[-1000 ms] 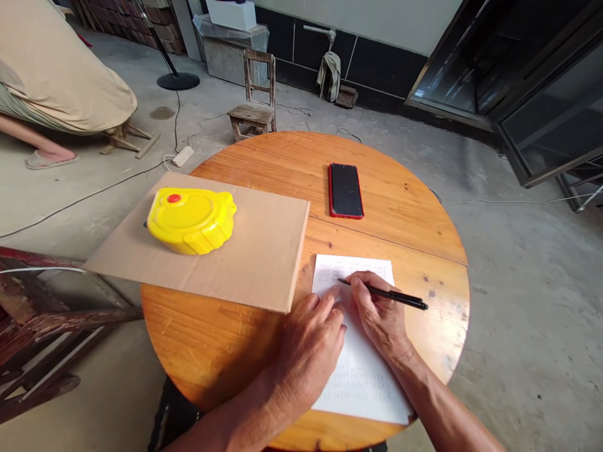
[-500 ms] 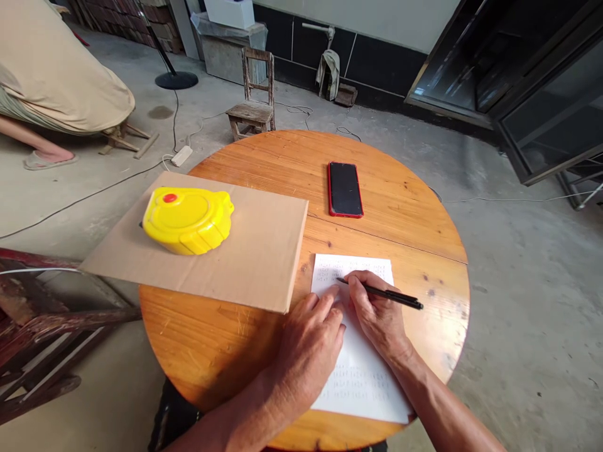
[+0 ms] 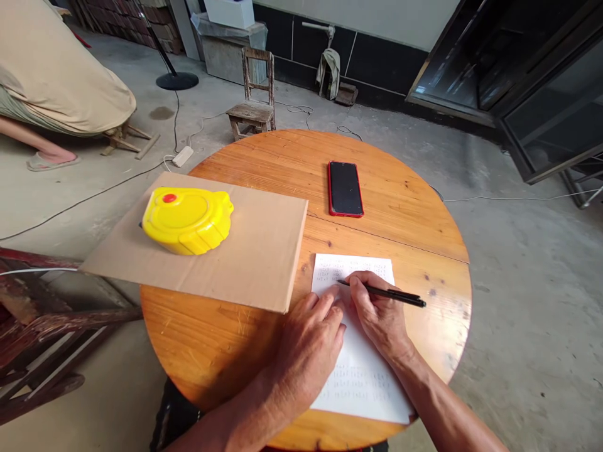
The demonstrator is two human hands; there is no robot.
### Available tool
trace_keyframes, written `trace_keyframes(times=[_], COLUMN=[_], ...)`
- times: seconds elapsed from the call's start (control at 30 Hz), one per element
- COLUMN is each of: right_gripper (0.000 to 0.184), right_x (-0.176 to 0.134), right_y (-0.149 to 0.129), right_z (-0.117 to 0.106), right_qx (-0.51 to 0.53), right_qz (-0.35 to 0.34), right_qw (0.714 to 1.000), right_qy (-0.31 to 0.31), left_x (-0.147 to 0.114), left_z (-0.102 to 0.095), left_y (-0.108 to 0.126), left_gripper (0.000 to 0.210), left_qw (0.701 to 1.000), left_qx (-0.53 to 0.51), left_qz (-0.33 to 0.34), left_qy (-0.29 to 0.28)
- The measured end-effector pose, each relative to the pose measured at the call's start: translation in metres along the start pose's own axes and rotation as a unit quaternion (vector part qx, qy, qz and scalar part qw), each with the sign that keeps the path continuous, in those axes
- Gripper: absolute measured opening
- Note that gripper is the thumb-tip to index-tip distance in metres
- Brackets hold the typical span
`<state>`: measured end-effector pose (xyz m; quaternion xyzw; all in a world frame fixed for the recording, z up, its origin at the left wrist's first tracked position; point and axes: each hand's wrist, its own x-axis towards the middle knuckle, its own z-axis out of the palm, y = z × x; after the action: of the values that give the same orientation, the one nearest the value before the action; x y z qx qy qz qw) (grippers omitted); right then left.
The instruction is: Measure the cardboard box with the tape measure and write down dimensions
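A black pen [image 3: 393, 294] is gripped in my right hand [image 3: 379, 317], its tip touching the white sheet of paper [image 3: 360, 351]. Rows of small handwritten marks run across the sheet's top and bottom; the middle is partly hidden by my hands. My left hand [image 3: 313, 342] lies flat on the sheet's left edge, fingers stretched forward beside the pen tip, holding nothing. Under the paper is a round wooden table [image 3: 396, 238]. To the left lies a cardboard sheet [image 3: 254, 251] with a yellow tape-measure-shaped case [image 3: 188, 220] on it, a red button on top.
A phone in a red case [image 3: 345, 189] lies toward the table's far side. Beyond stands a small wooden chair [image 3: 252, 113]. A wooden chair frame [image 3: 51, 326] is at the left. A person's foot [image 3: 54, 158] shows near a covered seat. Cables and a power strip [image 3: 183, 156] lie on the floor.
The pen and my right hand have shifted very slightly to the right along the writing. My left hand, the paper and the other things stay in place.
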<state>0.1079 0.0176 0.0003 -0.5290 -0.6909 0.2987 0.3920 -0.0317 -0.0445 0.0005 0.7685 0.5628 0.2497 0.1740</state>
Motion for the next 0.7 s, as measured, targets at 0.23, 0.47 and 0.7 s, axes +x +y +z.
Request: trace_keyframes(times=[0.23,0.47,0.7], right_gripper=[0.020,0.021,0.020], right_x=[-0.0017,-0.0034,-0.0017], right_y=[0.0010,0.0041,0.0023], right_z=[-0.0010,-0.0005,0.0003], right_qx=[0.012,0.013,-0.002], right_qz=[0.033,0.054,0.040], right_qw=[0.999,0.998,0.999], right_qy=[0.009,0.011,0.008], left_x=[-0.0004,0.0001,0.0013], left_z=[0.0013,0.0006,0.0000], left_y=[-0.0006,0.0004,0.0000], left_gripper=[0.019,0.021,0.022], left_qw=[1.000,1.000,1.000], left_qx=[0.006,0.013,0.002], left_qz=[0.008,0.000,-0.007], left_qy=[0.003,-0.001,-0.010])
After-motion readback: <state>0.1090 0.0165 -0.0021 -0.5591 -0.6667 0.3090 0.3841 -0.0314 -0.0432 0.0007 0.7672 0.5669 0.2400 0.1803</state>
